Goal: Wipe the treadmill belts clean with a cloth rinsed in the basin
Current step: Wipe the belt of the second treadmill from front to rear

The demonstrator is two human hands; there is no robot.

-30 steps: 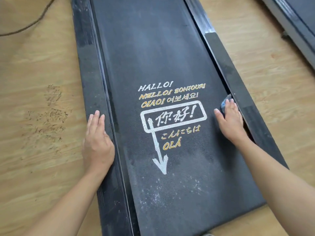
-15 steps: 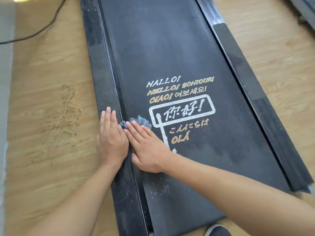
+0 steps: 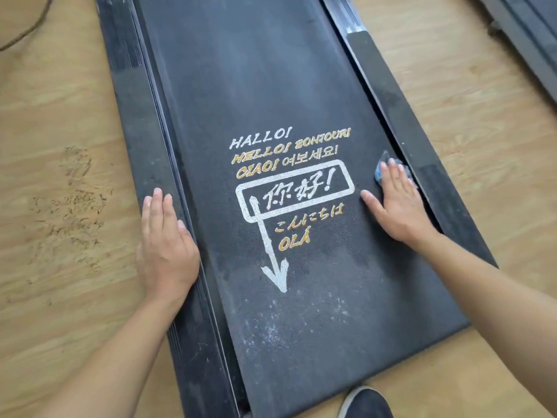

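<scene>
A wood-grain floor [image 3: 60, 131] fills the view, with a patch of dark scuffs [image 3: 72, 212] on its left part. On it lies a treadmill whose black belt [image 3: 256, 86] runs from the top edge down to the bottom, dusty and speckled white near the close end. A left rail [image 3: 135, 116] and a right rail [image 3: 422, 152] flank the belt. Part of a second treadmill [image 3: 527, 34] shows in the top right corner. Mid-belt there is a print [image 3: 289, 182] of greetings in several scripts, with a boxed arrow pointing toward the near end. The left hand [image 3: 165, 245] lies flat on the left rail, fingers straight and together, holding nothing. The right hand [image 3: 398, 203] lies flat at the belt's right edge, fingers straight, pressing down on the cloth. A dark shoe [image 3: 366, 402] pokes in at the bottom edge. The blue cloth [image 3: 380, 171] sits on the belt just beside the right rail, mostly hidden under the fingers. A thin cable [image 3: 27, 31] crosses the top left corner.
</scene>
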